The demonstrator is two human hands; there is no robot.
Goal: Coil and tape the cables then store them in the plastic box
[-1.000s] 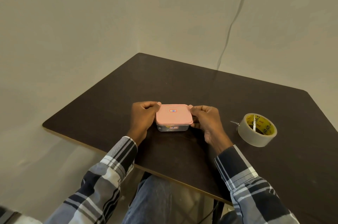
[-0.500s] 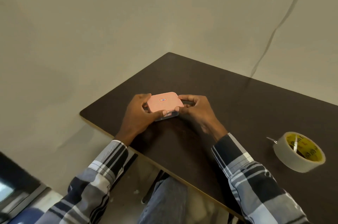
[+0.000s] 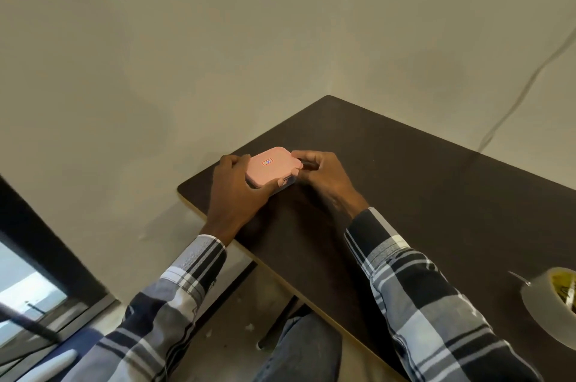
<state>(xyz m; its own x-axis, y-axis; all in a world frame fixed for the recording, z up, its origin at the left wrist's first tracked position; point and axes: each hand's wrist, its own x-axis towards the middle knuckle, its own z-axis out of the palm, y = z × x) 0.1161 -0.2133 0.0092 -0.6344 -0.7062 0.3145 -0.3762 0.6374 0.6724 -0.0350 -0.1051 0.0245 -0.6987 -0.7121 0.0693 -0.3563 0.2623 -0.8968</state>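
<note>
Both arms wear long plaid sleeves, the left sleeve (image 3: 174, 300) and the right sleeve (image 3: 427, 303) alike, checked in navy, grey-blue and white with thin white and dark stripes crossing the blocks. The cuffs end at the wrists, leaving the left hand (image 3: 240, 194) and right hand (image 3: 324, 177) bare, with no rings or watch showing. Below, between the arms, a leg in faded blue jeans (image 3: 299, 347) shows.
</note>
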